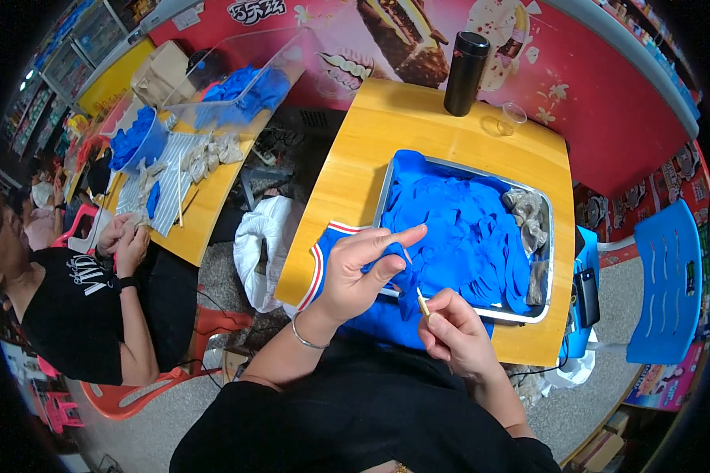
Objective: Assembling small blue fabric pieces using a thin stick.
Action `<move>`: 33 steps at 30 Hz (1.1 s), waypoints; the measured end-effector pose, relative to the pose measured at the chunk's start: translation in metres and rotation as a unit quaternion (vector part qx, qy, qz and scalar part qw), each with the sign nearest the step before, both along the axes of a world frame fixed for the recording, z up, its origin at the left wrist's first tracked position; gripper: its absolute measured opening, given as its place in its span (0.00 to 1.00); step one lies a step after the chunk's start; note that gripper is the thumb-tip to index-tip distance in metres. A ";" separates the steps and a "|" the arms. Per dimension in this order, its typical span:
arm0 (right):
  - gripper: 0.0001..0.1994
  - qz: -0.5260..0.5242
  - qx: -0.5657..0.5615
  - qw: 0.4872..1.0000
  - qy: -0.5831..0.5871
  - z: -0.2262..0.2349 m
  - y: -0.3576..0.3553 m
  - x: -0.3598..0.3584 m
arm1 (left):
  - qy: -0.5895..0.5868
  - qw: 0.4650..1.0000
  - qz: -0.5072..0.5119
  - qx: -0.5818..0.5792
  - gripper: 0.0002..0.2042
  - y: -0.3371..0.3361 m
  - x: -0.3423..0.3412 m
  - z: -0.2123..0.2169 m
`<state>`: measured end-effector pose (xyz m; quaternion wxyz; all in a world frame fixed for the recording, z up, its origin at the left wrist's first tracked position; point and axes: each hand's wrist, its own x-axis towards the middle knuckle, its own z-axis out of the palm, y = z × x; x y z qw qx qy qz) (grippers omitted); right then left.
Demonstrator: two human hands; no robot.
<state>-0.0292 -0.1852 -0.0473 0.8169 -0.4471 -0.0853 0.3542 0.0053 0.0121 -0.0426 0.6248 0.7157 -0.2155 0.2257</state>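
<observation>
My left hand (359, 272), a bangle on its wrist, is at the near left corner of a metal tray (550, 244). It holds a small blue fabric piece (394, 254) against its curled fingers, with the index finger stretched out. Between the fingertips of my right hand (459, 335) is a thin pale stick (423, 303), its tip touching or close to the hanging end of the fabric piece. A heap of flat blue fabric pieces (450, 229) fills most of the tray. Grey bundles (526, 213) lie along its right side.
Blue cloth with a red-and-white striped edge (317, 264) lies under the tray on the yellow table (355, 150). Behind stand a black flask (466, 75) and a clear cup (513, 114). A co-worker (79, 307) sits left at another table; a blue chair (667, 284) is right.
</observation>
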 end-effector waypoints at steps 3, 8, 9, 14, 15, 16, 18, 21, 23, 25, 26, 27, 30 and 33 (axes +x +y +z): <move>0.06 -0.001 0.049 0.998 0.027 -0.003 0.004 -0.001 | 0.021 0.999 -0.025 -0.007 0.18 0.001 -0.001 -0.001; 0.06 -0.144 -0.090 0.976 -0.137 -0.013 0.014 -0.005 | 0.067 0.991 -0.108 -0.049 0.17 0.003 0.002 -0.004; 0.06 -0.144 -0.090 0.976 -0.136 -0.017 0.015 -0.003 | 0.068 0.991 -0.108 -0.049 0.17 0.005 0.003 -0.004; 0.11 -0.290 -0.244 0.797 -0.470 -0.029 0.013 0.009 | 0.095 0.970 -0.225 0.010 0.15 0.020 0.010 -0.003; 0.14 -0.301 -0.247 0.780 -0.490 -0.028 0.012 0.011 | 0.096 0.970 -0.224 0.009 0.15 0.018 0.009 -0.004; 0.14 -0.300 -0.247 0.781 -0.489 -0.028 0.012 0.012 | 0.082 0.976 -0.202 -0.012 0.15 0.015 0.009 -0.005; 0.14 -0.317 -0.266 0.763 -0.497 -0.031 0.010 0.015 | 0.068 0.980 -0.183 -0.033 0.15 0.010 0.009 -0.006; 0.13 -0.304 -0.274 0.778 -0.476 -0.033 0.009 0.012 | 0.077 0.984 -0.149 -0.062 0.15 0.007 0.007 -0.003; 0.13 -0.307 -0.272 0.783 -0.467 -0.035 0.009 0.011 | 0.058 0.987 -0.133 -0.069 0.15 0.007 0.007 -0.006; 0.13 -0.309 -0.270 0.788 -0.459 -0.035 0.009 0.009 | 0.051 0.988 -0.128 -0.063 0.15 0.009 0.006 -0.006; 0.12 -0.294 -0.280 0.793 -0.454 -0.033 0.009 0.008 | 0.043 0.990 -0.124 -0.057 0.15 0.009 0.005 -0.005; 0.11 -0.279 -0.290 0.799 -0.448 -0.031 0.009 0.008 | 0.043 0.990 -0.123 -0.057 0.15 0.009 0.005 -0.004; 0.09 -0.247 -0.266 0.826 -0.431 -0.035 0.008 0.005 | 0.047 0.991 -0.116 -0.048 0.16 0.008 0.005 -0.003; 0.08 -0.235 -0.240 0.853 -0.400 -0.037 0.009 0.003 | 0.077 0.986 -0.131 -0.067 0.16 0.007 0.006 -0.007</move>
